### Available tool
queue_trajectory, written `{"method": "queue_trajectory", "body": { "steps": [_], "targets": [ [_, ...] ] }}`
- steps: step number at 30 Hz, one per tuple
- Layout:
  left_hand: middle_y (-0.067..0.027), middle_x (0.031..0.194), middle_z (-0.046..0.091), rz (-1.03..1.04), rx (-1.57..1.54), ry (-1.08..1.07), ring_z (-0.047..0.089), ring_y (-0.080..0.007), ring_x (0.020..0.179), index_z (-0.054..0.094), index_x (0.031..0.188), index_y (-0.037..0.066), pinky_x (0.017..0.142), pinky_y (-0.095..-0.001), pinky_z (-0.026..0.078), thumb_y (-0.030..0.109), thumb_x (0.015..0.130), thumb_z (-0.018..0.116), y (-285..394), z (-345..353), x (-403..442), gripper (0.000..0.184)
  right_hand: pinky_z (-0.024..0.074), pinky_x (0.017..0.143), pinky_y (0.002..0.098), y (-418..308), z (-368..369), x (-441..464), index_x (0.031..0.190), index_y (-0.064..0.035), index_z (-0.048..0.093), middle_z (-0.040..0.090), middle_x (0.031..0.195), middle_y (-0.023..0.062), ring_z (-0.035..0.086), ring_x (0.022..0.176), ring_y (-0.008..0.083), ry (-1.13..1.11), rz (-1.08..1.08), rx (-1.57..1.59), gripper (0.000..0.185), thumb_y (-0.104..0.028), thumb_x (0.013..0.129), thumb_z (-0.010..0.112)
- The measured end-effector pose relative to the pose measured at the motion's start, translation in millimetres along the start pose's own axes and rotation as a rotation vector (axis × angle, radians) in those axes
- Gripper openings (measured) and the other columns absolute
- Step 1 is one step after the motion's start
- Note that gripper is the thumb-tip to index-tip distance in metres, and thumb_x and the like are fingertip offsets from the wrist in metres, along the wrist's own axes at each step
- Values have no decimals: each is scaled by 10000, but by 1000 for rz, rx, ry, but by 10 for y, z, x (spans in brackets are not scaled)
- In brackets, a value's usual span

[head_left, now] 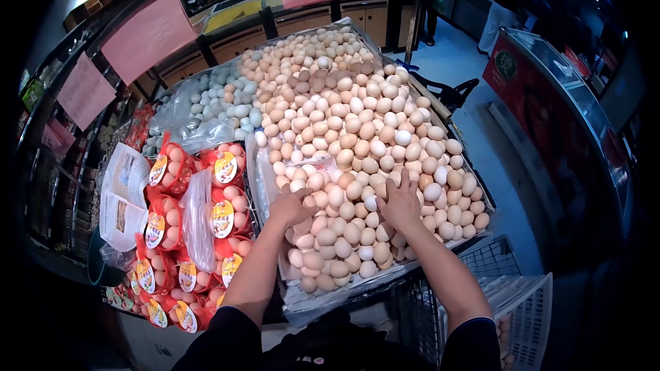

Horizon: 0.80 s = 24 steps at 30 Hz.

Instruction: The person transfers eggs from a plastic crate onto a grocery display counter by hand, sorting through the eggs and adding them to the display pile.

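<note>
A broad heap of loose brown and pinkish eggs (364,127) covers the display stand in front of me. My left hand (291,207) rests on the eggs at the near left of the heap, its fingers stretched out. Farther right, my right hand (400,205) lies palm down over the eggs with its fingers spread. Neither hand has an egg in its grip that I can see. Between the hands lie more eggs, and just beyond the left one a pale pinkish sheet (322,165) shows partly among them.
Red net bags of eggs (165,220) with round labels stand left, beside a plastic bag (198,220) and printed papers (126,196). Pale bluish eggs (223,106) lie behind. A white plastic crate (526,323) sits low right; a red-sided display case (529,106) stands beyond. People are in the background.
</note>
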<state>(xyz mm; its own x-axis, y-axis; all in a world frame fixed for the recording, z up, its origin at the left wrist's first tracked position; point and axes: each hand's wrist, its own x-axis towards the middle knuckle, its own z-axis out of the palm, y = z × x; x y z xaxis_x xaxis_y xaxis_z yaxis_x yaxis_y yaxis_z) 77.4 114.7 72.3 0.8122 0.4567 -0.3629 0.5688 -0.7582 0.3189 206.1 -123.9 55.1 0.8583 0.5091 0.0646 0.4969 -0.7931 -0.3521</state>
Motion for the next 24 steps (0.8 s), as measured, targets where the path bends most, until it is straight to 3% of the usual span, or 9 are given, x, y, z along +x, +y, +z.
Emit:
{"method": "queue_trajectory", "body": {
  "steps": [7, 8, 12, 14, 15, 17, 19, 21, 24],
  "targets": [
    [-237, 1403, 438, 303, 134, -169, 215, -442, 1394, 455, 1398, 265, 1130, -437, 260, 585, 657, 731, -212, -44, 251, 853, 457, 921, 455, 254, -781, -1087, 1068, -58, 630, 467, 1278, 187, 470, 1165, 359, 324, -189, 196, 357, -247, 778, 714],
    [-257, 1384, 448, 295, 185, -142, 285, -421, 1373, 432, 1411, 285, 1108, -432, 311, 584, 609, 771, -264, 0, 316, 921, 473, 887, 441, 408, -975, -1372, 1064, -56, 627, 487, 1255, 176, 497, 1124, 354, 384, -146, 213, 349, -225, 773, 721],
    [-157, 1313, 559, 308, 100, -306, 428, -292, 1312, 358, 1457, 188, 1141, -387, 259, 466, 664, 808, -82, -194, 300, 954, 488, 802, 382, 1274, -1645, -2891, 1054, -31, 613, 568, 1103, 130, 579, 933, 276, 607, 369, 319, 306, -149, 791, 717],
    [-243, 1454, 346, 410, 282, -134, 414, -348, 1311, 359, 1456, 257, 1053, -432, 398, 354, 668, 831, -401, -102, 640, 924, 489, 792, 374, 1693, -1771, -3733, 1068, -10, 604, 583, 1057, 130, 587, 902, 239, 697, 817, 496, 309, -175, 823, 692],
    [-247, 1492, 248, 355, 297, -83, 369, -382, 1334, 347, 1462, 253, 1041, -450, 405, 296, 655, 845, -102, -224, 485, 949, 489, 788, 373, 1917, -1733, -4205, 1081, -3, 601, 589, 1038, 134, 590, 893, 226, 749, 1022, 542, 317, -197, 841, 675],
    [-231, 1460, 312, 505, 151, 190, 373, -361, 1332, 350, 1456, 143, 1017, -458, 417, 161, 690, 812, 297, -211, 507, 895, 488, 830, 402, 2232, -1547, -5118, 1139, -30, 601, 605, 1072, 158, 598, 964, 286, 593, 1255, 250, 428, -298, 815, 680],
    [-177, 1423, 395, 874, 84, 239, 439, -322, 1280, 368, 1437, 94, 1009, -446, 417, 118, 726, 774, 1349, -281, 112, 819, 478, 863, 426, 2211, -1461, -5718, 1166, -40, 598, 599, 1117, 181, 591, 1012, 325, 296, 1392, 190, 520, -363, 771, 697],
    [-125, 1388, 457, 938, -240, -35, 464, -285, 1255, 379, 1430, 91, 1000, -422, 412, 74, 746, 742, 2537, -83, -692, 775, 451, 935, 447, 2090, -1447, -5929, 1223, -37, 569, 568, 1195, 225, 554, 1111, 370, 80, 1537, 332, 686, -429, 684, 735],
    [-98, 1373, 480, 1344, -209, -475, 486, -248, 1233, 421, 1387, 79, 980, -394, 428, 94, 712, 787, 3751, 626, -1750, 768, 418, 979, 466, 2314, -706, -6492, 1255, -34, 519, 521, 1246, 239, 502, 1145, 418, -68, 1357, 376, 737, -415, 671, 757]
  ]
}}
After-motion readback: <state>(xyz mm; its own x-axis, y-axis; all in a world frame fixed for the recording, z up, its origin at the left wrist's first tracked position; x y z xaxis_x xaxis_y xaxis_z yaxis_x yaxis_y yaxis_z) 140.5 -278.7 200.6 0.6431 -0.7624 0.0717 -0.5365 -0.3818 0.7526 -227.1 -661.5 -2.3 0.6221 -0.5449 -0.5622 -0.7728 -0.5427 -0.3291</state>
